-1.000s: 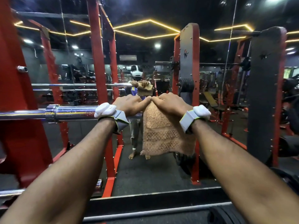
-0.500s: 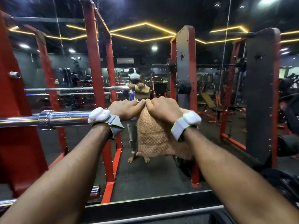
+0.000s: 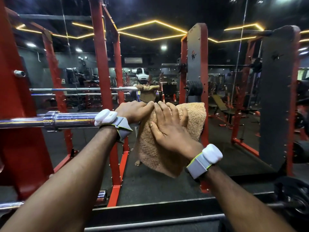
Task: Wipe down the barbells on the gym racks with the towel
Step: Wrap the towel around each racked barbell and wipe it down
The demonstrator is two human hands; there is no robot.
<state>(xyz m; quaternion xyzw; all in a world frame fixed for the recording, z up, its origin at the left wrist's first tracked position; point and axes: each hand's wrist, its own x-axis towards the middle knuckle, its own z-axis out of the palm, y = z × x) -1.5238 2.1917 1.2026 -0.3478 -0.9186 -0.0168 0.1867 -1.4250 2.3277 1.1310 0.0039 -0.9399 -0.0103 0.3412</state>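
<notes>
Holding one towel [image 3: 150, 151] on one barbell [image 3: 66, 118], left hand [image 3: 133, 112], right hand [image 3: 168, 131]

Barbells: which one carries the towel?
The thick chrome barbell at wrist height: the tan terry towel hangs over it under the left hand and right hand. The low chrome bar by the floor is bare.

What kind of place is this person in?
Most likely a gym: a chrome barbell rests across red racks, weight plates hang on an upright behind, and a towel is draped over the bar.
</notes>
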